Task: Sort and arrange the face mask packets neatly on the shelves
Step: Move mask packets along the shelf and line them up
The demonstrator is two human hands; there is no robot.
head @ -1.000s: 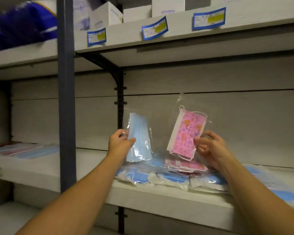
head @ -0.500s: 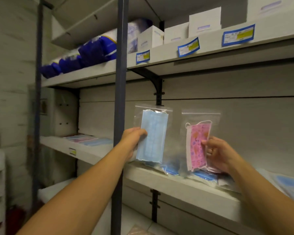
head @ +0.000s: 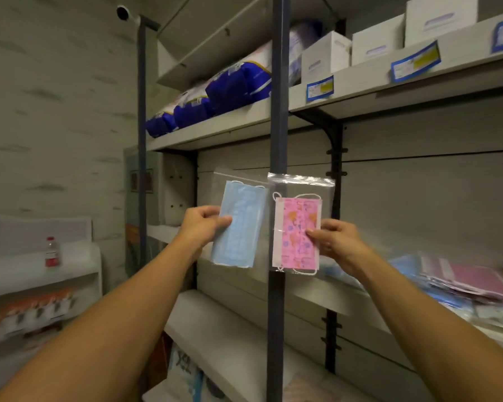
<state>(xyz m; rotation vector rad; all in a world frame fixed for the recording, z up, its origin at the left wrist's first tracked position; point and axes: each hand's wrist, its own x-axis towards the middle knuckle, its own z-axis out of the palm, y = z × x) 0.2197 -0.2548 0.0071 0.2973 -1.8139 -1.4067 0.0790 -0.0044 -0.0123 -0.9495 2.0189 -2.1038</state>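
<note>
**Two mask packets held up before the shelves**

Your left hand pinches the blue mask packet at its left edge. Your right hand pinches the pink mask packet at its right edge. Both packets are upright, side by side, in front of the dark shelf post. More packets lie on the shelf at the right.

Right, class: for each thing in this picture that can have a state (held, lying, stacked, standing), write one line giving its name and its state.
blue mask packet: held upright in the air, pinched at its left edge
left hand: gripping the blue mask packet
pink mask packet: held upright, pinched at its right edge
right hand: gripping the pink mask packet
loose packets: lying piled on the shelf at right
white boxes: standing in a row on the upper shelf
bottle: standing upright
</note>
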